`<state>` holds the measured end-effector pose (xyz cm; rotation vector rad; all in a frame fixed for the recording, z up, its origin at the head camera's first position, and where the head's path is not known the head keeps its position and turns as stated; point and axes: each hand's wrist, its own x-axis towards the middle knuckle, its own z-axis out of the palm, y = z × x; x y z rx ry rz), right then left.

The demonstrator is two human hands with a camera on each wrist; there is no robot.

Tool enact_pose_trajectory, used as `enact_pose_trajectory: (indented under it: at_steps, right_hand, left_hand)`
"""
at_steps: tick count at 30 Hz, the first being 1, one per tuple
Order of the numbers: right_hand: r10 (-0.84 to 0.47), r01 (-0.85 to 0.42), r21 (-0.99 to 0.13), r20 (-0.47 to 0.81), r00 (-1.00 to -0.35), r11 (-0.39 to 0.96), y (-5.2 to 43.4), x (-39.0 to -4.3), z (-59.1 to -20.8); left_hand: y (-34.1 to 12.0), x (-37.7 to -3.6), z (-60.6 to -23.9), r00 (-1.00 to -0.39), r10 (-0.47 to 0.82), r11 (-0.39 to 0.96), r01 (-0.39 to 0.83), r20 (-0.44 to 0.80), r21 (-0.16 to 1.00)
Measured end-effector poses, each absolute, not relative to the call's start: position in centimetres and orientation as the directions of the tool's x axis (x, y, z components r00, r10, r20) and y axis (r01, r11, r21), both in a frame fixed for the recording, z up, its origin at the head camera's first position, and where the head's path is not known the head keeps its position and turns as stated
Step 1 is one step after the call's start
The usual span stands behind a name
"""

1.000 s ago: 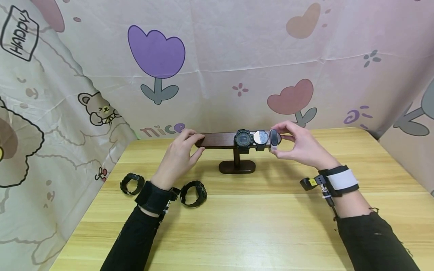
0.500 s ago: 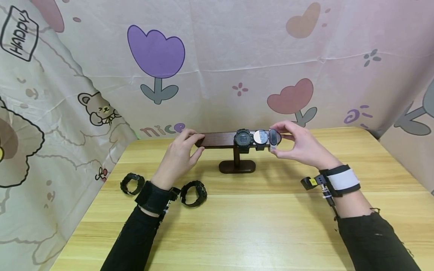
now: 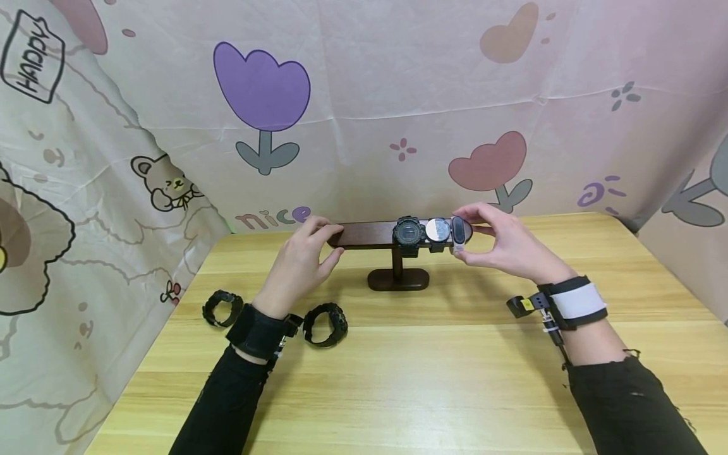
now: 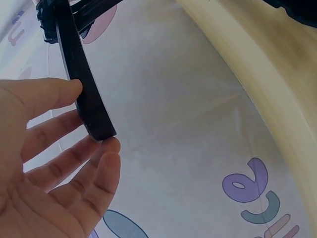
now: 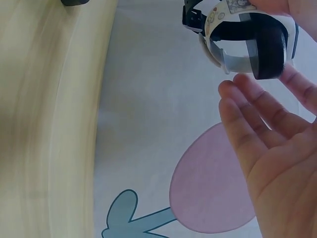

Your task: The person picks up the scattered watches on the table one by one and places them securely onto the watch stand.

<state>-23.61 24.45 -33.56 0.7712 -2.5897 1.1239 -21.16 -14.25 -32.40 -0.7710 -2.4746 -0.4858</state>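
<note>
Left hand (image 3: 301, 262) pinches left end of dark wooden watch stand bar (image 3: 364, 234), steadying it. Right hand (image 3: 506, 243) pinches slim fitness band (image 3: 458, 231) at bar's right end, beside silver-faced watch (image 3: 437, 230). We judge: grip stand firm, ease band inward level, avoid tipping.
</note>
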Motion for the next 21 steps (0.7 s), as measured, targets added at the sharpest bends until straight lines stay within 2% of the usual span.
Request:
enact_pose_trajectory:
  at_steps: [12,21]
  right_hand:
    - [-0.386,-0.561,-0.6,0.406,-0.828,0.571,24.6,-22.9,-32.6]
    - [-0.401,-0.634,-0.526,0.496,-0.77,0.567,24.4,-21.5,-30.9]
  left_hand:
    - [-14.3,-20.5,-31.8,-0.735,0.447,0.795,0.588,0.51,0.151]
    - [-14.9,-19.0,-30.9,-0.739,0.514,0.801,0.595,0.435,0.064]
